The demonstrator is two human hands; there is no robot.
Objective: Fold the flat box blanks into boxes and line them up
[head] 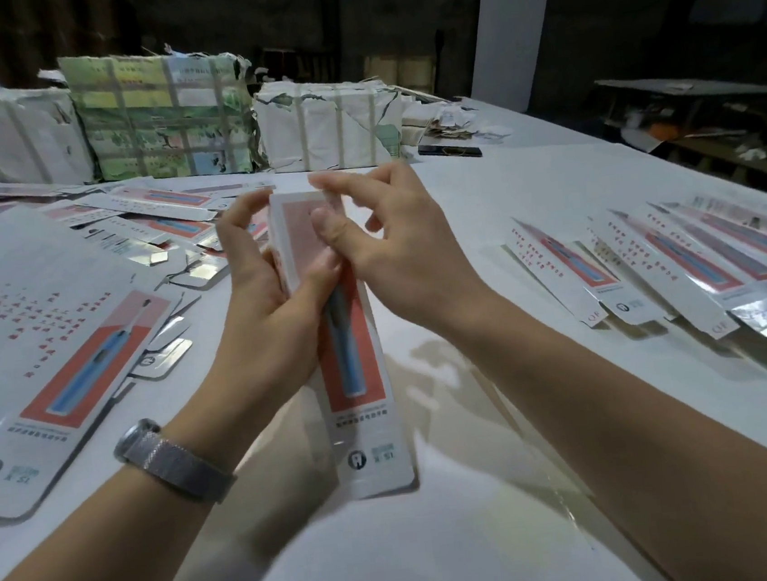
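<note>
Fingers (267, 236) gripping box (349, 341) edges, mid-table

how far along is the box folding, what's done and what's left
Done: a row of folded boxes lies lined up on the right of the table. In hand: the left hand grips one box while the right hand works its far end. Left: many flat blanks remain piled on the left.

A flat white table (482, 213) carries all items. On its left side lies a loose spread of flat white-and-red printed box blanks (61, 352). On its right side, folded white-and-red boxes (681, 259) lie side by side in a row. Along the far edge stand three strapped paper-wrapped bundles (165, 119). Near them lies a flat black device (449, 150).
</note>
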